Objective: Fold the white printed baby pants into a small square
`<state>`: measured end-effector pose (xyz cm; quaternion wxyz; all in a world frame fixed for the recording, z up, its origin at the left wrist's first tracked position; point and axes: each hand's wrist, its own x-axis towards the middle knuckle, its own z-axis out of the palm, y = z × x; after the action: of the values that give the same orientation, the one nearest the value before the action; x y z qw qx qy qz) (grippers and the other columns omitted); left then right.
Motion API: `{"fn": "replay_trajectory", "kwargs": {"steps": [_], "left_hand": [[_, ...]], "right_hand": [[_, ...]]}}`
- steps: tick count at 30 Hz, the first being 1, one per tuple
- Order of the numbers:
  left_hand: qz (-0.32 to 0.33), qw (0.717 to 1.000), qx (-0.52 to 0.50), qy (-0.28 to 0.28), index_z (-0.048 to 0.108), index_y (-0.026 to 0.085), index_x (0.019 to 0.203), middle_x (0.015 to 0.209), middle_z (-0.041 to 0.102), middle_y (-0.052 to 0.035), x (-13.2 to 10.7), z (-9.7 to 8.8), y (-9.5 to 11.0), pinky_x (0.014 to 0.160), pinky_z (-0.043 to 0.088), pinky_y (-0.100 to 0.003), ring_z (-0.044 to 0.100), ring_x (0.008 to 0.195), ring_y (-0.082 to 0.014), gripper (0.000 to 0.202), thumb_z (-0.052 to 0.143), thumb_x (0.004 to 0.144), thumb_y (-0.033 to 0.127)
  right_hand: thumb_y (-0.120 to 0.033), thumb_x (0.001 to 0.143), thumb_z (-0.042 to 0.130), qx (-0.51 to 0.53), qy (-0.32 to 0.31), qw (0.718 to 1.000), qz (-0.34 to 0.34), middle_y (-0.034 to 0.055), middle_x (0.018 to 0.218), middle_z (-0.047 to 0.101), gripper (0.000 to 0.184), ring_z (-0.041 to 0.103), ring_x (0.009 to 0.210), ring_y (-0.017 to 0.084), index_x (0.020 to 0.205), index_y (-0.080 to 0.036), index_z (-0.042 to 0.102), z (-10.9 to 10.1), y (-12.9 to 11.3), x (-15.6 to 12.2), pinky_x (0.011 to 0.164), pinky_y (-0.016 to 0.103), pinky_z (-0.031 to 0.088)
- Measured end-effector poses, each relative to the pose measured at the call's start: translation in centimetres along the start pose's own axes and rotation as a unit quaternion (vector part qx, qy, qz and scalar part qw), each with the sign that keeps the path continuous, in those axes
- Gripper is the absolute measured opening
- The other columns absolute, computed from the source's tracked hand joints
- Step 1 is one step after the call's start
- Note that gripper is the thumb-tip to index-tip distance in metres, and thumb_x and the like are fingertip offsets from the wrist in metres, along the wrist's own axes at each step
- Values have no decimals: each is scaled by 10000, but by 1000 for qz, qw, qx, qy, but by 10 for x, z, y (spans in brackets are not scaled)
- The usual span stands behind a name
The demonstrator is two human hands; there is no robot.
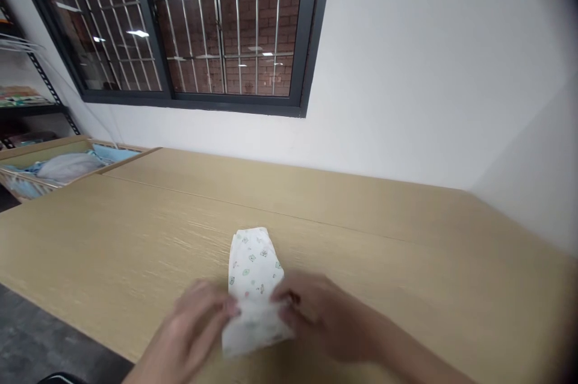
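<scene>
A narrow piece of folded white cloth (pixel 253 263), printed with small animal and leaf figures, lies on the wooden table in front of me. Its near end is lifted and smeared by motion. My left hand (pixel 194 324) has its fingertips closed on the cloth's left edge. On the opposite edge, my right hand (pixel 320 315) pinches the cloth between thumb and fingers. Both hands are blurred, and whether the cloth is a garment I cannot tell.
The light wooden table (pixel 135 221) runs to a white wall (pixel 406 71) with a barred window (pixel 226 23). At the far left stands a wooden-framed crib (pixel 130 158) with blue and white bedding (pixel 70 166). Behind it is a metal shelf (pixel 31 110).
</scene>
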<state>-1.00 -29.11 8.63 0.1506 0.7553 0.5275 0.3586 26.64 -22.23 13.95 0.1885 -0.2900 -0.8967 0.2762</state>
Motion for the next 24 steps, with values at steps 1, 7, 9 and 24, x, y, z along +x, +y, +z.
{"fn": "replay_trajectory", "kwargs": {"steps": [1, 7, 9, 24], "left_hand": [[-17, 1000, 1, 10, 683, 295, 975, 944, 710, -8, 20, -3, -4, 818, 511, -314, 639, 912, -177, 180, 516, 1001, 358], [-129, 986, 107, 22, 672, 189, 849, 896, 720, -58, 119, 18, -45, 785, 429, -292, 633, 860, -187, 200, 517, 961, 246], [-146, 980, 129, 29, 678, 167, 845, 904, 726, -89, 136, 33, -62, 770, 421, -293, 640, 843, -192, 176, 533, 938, 204], [52, 919, 351, 172, 541, 159, 1374, 1359, 614, -190, -2, 128, -13, 876, 530, -534, 581, 1176, -396, 520, 536, 905, 384]], "right_hand": [[-255, 955, 533, 0, 17, 1000, -2, 23, 966, 716, 178, 659, 827, 184, 1086, -256, 654, -5, 7, 17, 747, 303, 516], [-193, 999, 450, -13, 86, 995, 47, 75, 1070, 691, 192, 627, 1007, 213, 1034, -187, 639, 17, 79, 109, 881, 333, 482], [-152, 994, 441, -30, 96, 993, 58, 82, 1063, 679, 198, 618, 1029, 209, 1006, -178, 637, 30, 100, 126, 904, 323, 474], [-307, 1049, 429, -172, 118, 978, -25, 139, 1313, 594, 328, 524, 1251, 270, 1326, -180, 551, 50, 76, 122, 1080, 439, 410]]}}
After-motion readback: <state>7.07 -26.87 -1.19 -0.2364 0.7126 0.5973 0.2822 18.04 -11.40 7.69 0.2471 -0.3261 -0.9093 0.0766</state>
